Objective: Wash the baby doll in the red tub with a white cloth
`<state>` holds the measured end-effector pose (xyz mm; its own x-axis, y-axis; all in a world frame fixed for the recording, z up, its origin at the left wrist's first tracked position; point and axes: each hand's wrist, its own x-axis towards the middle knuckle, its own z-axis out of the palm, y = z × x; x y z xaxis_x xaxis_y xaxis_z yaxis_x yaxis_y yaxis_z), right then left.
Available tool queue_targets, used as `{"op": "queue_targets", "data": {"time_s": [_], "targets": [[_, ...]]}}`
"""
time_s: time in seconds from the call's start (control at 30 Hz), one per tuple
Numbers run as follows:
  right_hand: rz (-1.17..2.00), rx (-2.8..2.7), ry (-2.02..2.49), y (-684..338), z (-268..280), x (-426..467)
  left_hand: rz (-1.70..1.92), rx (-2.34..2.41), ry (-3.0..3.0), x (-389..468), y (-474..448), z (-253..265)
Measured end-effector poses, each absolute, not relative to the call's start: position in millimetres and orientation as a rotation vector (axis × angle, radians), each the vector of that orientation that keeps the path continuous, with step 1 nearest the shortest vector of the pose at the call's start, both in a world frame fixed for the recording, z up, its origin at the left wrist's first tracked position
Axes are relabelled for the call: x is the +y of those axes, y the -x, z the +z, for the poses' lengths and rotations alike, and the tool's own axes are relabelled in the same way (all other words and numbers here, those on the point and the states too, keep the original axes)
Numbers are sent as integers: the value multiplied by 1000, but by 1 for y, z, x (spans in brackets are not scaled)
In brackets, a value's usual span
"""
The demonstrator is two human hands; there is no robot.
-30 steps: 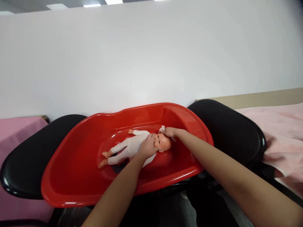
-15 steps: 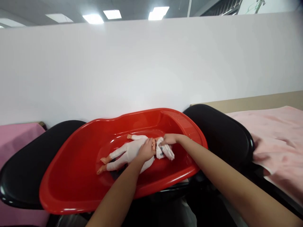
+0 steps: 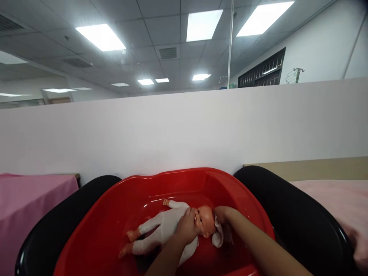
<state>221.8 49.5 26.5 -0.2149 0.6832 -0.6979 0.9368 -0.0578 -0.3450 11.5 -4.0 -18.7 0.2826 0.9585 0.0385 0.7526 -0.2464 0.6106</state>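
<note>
Left hand (image 3: 186, 229) cupped on doll (image 3: 169, 228) chest – right hand (image 3: 223, 215) gripping white cloth (image 3: 217, 237) behind head, inside red tub (image 3: 115, 214).

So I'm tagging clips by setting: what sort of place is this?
Probably an office-like training room, not a home: a panelled ceiling with lights, a white partition, and a doll in a red tub.
</note>
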Motion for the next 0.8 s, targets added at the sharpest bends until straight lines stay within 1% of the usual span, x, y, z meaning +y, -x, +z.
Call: {"op": "queue_targets", "data": {"time_s": [0.1, 0.27, 0.37, 0.43, 0.5, 0.57, 0.7, 0.8], "targets": [[-1136, 1965, -1844, -224, 24, 55, 612, 1577, -2121, 0, -8, -26], [-953, 2454, -2125, -214, 27, 74, 640, 1582, -2112, 4, -2, -35], [-1021, 2650, -2093, -193, 26, 84, 569, 1571, -2101, 2, -2, -31], [-1142, 2724, -1942, -180, 22, 85, 562, 1578, -2084, -2, -4, -26], [-1254, 2737, -1785, -173, 16, 84, 584, 1573, -2090, -7, -7, -20], [-1265, 2682, -1742, -173, 10, 82, 569, 1574, -2116, -10, -11, -15], [-1140, 2531, -1868, -186, 4, 87, 526, 1574, -2171, -12, -14, -11], [-1113, 2465, -1956, -193, 5, 92, 527, 1554, -2197, -12, -13, -12]]}}
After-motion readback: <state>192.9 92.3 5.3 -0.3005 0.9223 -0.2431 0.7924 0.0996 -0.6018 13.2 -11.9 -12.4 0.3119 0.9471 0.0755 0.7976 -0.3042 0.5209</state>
